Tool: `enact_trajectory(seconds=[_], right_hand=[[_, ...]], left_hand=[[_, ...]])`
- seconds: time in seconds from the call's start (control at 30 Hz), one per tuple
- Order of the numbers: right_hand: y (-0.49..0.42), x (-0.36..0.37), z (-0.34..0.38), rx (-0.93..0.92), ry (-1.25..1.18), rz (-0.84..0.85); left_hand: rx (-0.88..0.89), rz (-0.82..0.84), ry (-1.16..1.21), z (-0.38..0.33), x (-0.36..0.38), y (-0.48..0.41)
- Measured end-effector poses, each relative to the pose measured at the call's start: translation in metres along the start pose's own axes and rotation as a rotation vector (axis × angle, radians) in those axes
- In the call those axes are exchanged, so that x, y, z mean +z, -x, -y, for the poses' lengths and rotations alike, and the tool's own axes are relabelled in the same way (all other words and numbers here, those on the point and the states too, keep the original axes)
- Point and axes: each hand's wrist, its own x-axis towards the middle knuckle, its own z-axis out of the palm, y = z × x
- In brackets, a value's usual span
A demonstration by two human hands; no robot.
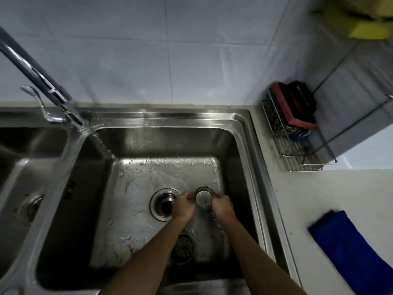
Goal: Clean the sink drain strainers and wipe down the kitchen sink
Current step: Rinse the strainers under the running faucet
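Fingers [187, 196]: curled on both hands, pinching the round drain strainer [203, 198] between them, over the right basin [138, 188] floor.
Left hand [184, 206]: grips its left edge, beside the open drain hole [161, 204].
Right hand [223, 206]: grips its right edge.
Second strainer [181, 249]: perhaps a basket, dim, lying between the forearms.
Blue cloth [350, 252]: on the counter [308, 188], right of the basin.

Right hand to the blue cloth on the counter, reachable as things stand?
Probably not right away: the right hand and left hand both grip the strainer. Once it lets go, the way looks free; the blue cloth lies uncovered on the counter on that side.
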Motion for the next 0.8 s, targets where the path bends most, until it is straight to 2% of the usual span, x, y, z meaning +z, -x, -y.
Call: enact_trajectory(seconds=[0.07, 0.2, 0.3, 0.4, 0.47, 0.57, 0.63, 0.73, 0.8], right_hand=[[-0.008, 0.002, 0.000, -0.006, 0.062, 0.023], [-0.008, -0.005, -0.002, 0.000, 0.115, -0.035], [0.013, -0.010, -0.002, -0.043, 0.174, -0.096], [0.044, -0.004, -0.006, -0.148, 0.241, -0.197], [0.054, 0.007, -0.011, -0.180, 0.295, -0.125], [0.064, 0.020, -0.016, -0.154, 0.483, 0.209], [0.069, 0.028, -0.020, -0.177, 0.594, 0.345], [0.068, 0.039, -0.027, -0.226, 0.733, 0.304], [0.063, 0.043, -0.032, -0.217, 0.743, 0.254]], left_hand=[[-0.012, 0.036, -0.041, 0.004, 0.006, -0.010], [0.001, 0.091, -0.022, 0.003, 0.010, -0.007], [-0.009, 0.060, -0.022, 0.002, -0.001, 0.006], [-0.039, 0.035, -0.216, 0.014, -0.027, 0.030], [-0.117, 0.108, -0.412, 0.026, -0.046, 0.048], [-0.218, 0.283, -0.521, 0.040, -0.067, 0.068], [-0.224, 0.347, -0.627, 0.045, -0.071, 0.074], [-0.193, 0.313, -0.659, 0.048, -0.070, 0.077], [-0.183, 0.298, -0.659, 0.050, -0.067, 0.076]])
